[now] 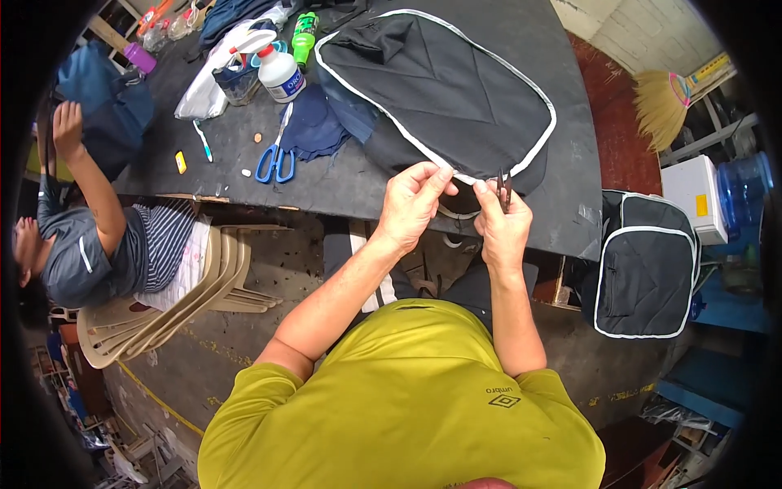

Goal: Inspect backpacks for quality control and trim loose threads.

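A black fabric bag piece with white edging lies across the table in front of me. At its near edge, my left hand pinches the white edging between thumb and fingertips. Close to the right of it, my right hand is closed around a small dark pair of thread snips, points upward. Its thumb and finger also touch the same edging. Blue-handled scissors rest on the table to the left, beside dark blue cloth scraps.
On the black table stand a white spray bottle and a green bottle. A finished-looking black backpack with white edging is at right, near a broom. At left, a co-worker sits on stacked chairs.
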A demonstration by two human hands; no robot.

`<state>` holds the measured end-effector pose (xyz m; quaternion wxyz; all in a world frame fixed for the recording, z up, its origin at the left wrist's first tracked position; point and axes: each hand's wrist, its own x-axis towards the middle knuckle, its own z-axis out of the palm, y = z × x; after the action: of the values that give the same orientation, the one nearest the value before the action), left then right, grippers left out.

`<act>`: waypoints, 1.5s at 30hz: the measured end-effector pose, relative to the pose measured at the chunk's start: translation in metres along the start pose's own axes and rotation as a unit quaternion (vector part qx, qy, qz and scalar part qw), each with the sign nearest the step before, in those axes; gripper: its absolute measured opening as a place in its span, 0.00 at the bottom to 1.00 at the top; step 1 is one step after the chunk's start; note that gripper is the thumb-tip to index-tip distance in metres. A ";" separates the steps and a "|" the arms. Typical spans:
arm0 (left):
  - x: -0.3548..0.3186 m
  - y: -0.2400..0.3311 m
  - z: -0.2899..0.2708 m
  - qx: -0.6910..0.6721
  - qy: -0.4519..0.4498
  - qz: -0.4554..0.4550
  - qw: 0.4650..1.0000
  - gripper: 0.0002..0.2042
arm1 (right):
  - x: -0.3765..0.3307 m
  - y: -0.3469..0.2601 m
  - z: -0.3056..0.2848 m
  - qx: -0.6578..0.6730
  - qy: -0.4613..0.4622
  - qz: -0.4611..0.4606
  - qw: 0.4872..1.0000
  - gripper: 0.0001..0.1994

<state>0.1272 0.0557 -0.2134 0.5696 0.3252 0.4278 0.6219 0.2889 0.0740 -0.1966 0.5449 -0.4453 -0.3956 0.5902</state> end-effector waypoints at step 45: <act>0.026 0.057 0.029 0.394 -0.099 0.288 0.868 0.04 | 0.027 -0.105 -0.032 -0.431 -0.164 -0.168 0.871 0.10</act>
<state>0.1253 0.0875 -0.1521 0.2295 0.6908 0.4661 0.5029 0.3497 0.1106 -0.1081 0.3167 -0.4595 -0.7633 0.3255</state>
